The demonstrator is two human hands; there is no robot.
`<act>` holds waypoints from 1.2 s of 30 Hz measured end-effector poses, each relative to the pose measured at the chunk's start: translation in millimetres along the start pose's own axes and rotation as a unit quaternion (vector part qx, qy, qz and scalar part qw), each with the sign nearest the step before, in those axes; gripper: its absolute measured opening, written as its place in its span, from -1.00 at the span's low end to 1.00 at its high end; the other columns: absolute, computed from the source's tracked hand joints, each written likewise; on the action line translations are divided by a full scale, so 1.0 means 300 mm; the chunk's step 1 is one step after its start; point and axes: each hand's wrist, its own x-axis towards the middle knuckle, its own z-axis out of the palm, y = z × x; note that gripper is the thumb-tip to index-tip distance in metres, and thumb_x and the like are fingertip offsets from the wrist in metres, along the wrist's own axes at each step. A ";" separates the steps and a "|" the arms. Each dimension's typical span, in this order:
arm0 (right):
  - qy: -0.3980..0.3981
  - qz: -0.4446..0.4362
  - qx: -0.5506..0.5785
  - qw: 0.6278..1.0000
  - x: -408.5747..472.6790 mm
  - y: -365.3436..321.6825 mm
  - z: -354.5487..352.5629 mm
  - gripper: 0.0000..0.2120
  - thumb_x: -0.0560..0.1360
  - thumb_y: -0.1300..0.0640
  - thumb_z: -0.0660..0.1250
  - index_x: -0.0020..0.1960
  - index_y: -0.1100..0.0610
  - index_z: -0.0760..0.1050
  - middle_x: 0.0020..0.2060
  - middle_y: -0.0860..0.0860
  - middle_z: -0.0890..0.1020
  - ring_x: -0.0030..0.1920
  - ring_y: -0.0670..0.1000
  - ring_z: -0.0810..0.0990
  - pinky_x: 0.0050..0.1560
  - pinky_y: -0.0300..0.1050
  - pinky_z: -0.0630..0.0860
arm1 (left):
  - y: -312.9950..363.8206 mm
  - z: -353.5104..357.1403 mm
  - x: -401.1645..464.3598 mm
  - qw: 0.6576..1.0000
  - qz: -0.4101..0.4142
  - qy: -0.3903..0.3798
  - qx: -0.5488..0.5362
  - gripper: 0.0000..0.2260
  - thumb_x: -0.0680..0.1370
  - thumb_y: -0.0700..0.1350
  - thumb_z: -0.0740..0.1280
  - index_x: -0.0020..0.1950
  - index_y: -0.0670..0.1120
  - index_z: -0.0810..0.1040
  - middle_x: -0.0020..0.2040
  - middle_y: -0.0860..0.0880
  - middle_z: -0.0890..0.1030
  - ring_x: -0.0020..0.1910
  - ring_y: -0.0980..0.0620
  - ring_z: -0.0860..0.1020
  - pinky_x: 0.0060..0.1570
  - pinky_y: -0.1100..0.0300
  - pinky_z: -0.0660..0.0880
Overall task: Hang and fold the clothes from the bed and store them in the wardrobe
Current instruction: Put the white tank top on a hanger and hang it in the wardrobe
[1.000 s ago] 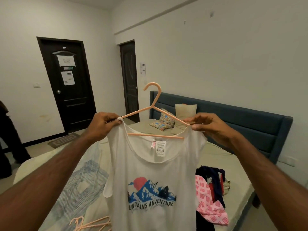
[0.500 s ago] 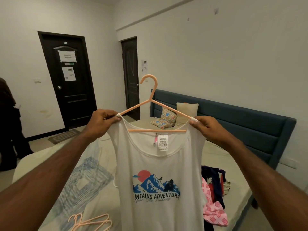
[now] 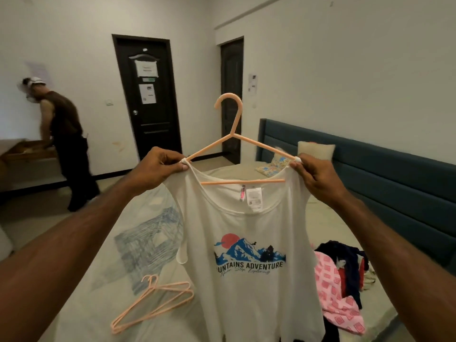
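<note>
A white sleeveless top point(image 3: 246, 243) with a blue mountain print hangs on a peach plastic hanger point(image 3: 233, 134), held up above the bed point(image 3: 103, 280). My left hand point(image 3: 158, 166) pinches the top's left strap at the hanger's end. My right hand point(image 3: 313, 174) pinches the right strap at the other end. The hook points up and left. A pile of clothes point(image 3: 343, 287), pink patterned and dark pieces, lies on the bed at the right.
Spare peach hangers point(image 3: 153, 304) lie on the bed at lower left. A blue headboard point(image 3: 394, 178) and pillows point(image 3: 315, 150) are at the right. Two dark doors point(image 3: 148, 99) stand in the far wall. Another person point(image 3: 66, 144) bends over a wooden box at far left.
My view has swung left and the other person has come into sight. Both hands keep their pinch on the straps, with the hanger now level and a little higher.
</note>
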 end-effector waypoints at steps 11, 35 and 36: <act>-0.084 -0.159 0.077 0.981 -0.091 -0.146 0.190 -0.80 0.69 0.00 0.22 -0.10 -0.03 0.46 -0.33 -0.19 0.47 -0.30 -0.25 0.49 -0.30 -0.42 0.32 | 0.172 -0.112 -0.638 0.981 -0.121 0.083 0.127 -0.80 0.57 -0.23 0.43 0.19 -0.20 0.68 -0.02 -0.08 0.72 -0.12 0.20 0.63 -0.05 0.32 0.55; -0.271 -0.417 0.364 0.787 -0.703 -1.600 0.882 -0.59 0.68 -0.11 0.14 -0.14 0.18 0.46 -0.39 0.02 0.48 -0.37 0.08 0.48 -0.34 -0.05 0.33 | 0.700 -0.386 -2.440 0.708 -0.452 0.436 0.324 -0.84 0.57 -0.18 0.44 0.14 -0.11 0.72 0.04 -0.09 0.73 0.08 -0.09 0.67 0.15 0.01 0.54; -0.274 -0.414 0.371 0.785 -0.724 -1.677 0.905 -0.62 0.68 -0.08 0.15 -0.16 0.16 0.44 -0.40 -0.01 0.46 -0.38 0.07 0.46 -0.33 -0.06 0.28 | 0.715 -0.427 -2.483 0.688 -0.455 0.453 0.338 -0.83 0.57 -0.15 0.45 0.14 -0.10 0.72 0.05 -0.09 0.72 0.06 -0.07 0.65 0.11 0.08 0.51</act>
